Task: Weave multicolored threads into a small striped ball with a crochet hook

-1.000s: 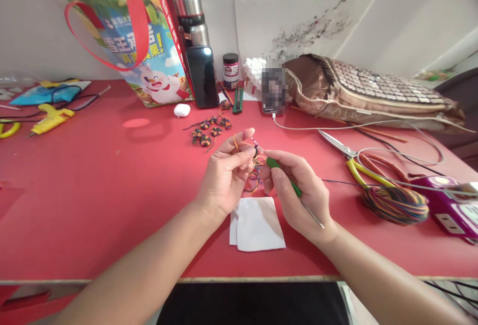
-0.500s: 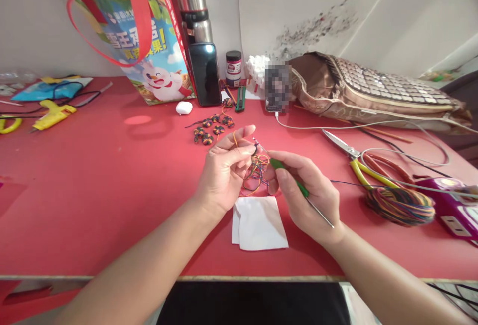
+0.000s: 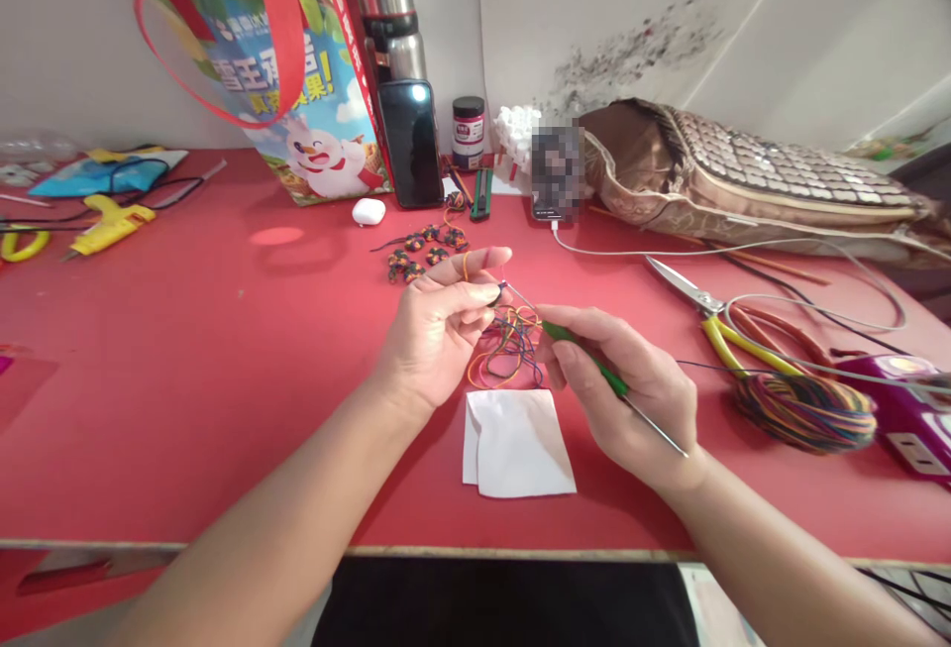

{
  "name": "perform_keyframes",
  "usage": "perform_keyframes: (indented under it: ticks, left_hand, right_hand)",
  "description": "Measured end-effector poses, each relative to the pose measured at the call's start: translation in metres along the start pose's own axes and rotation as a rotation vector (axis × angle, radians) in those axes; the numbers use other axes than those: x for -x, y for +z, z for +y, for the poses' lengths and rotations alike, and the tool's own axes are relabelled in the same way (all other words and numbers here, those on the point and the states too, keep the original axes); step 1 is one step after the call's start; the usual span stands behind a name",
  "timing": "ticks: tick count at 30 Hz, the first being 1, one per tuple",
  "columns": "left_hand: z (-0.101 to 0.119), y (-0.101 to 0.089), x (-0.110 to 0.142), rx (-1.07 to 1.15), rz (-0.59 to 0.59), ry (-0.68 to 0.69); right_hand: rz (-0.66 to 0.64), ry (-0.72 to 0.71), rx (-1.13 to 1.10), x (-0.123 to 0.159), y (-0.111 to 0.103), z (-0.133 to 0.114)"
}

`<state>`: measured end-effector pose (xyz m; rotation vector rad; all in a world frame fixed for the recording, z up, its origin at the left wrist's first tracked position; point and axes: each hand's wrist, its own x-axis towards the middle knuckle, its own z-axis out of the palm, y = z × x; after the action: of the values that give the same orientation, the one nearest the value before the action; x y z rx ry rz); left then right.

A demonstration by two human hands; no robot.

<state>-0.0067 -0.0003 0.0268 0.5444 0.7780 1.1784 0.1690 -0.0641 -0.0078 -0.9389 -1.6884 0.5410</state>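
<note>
the piece (image 3: 497, 296), small and dark, sits between the pinched thumb and fingers of the left hand (image 3: 438, 330), raised over the red table (image 3: 185, 379). that hand's forefinger stands off toward one o'clock with an orange strand (image 3: 466, 267) wrapped round it. the right hand (image 3: 624, 379) grips the hook (image 3: 607, 377) by its green handle, thumb against forefinger, the shaft pointing to ten o'clock and its tip at the piece. whether the tip has caught a strand is too small to tell.

the step in hand looks like working the hook through yarn at the piece. to do it well, pinch close to where the tip enters, so the piece cannot twist. let the raised forefinger set the tension: firm enough for a clean catch, loose enough for the hook to pass. turn the throat toward the strand before drawing back, and draw in line with the shaft, toward four o'clock; a sideways pull could split the yarn or stretch a loop.

reckoned from the piece, the tangle (image 3: 512, 340) lies at five o'clock, so a snag there seems the main risk; free some slack first. the paler cloth (image 3: 524, 444) is at six, the scissors (image 3: 720, 320) at three.
</note>
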Motion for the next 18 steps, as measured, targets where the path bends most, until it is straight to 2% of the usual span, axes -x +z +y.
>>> perform_keyframes:
  ticks: [11,18]
  left_hand:
    - [0.017,0.000,-0.004,-0.043,0.010,-0.262]
    - [0.020,-0.009,-0.010,-0.006,-0.062,-0.348]
  right_hand:
    - [-0.072,-0.026,-0.067,-0.002,-0.009,0.003]
    - [-0.093,0.019,-0.128,-0.003,-0.014,0.002]
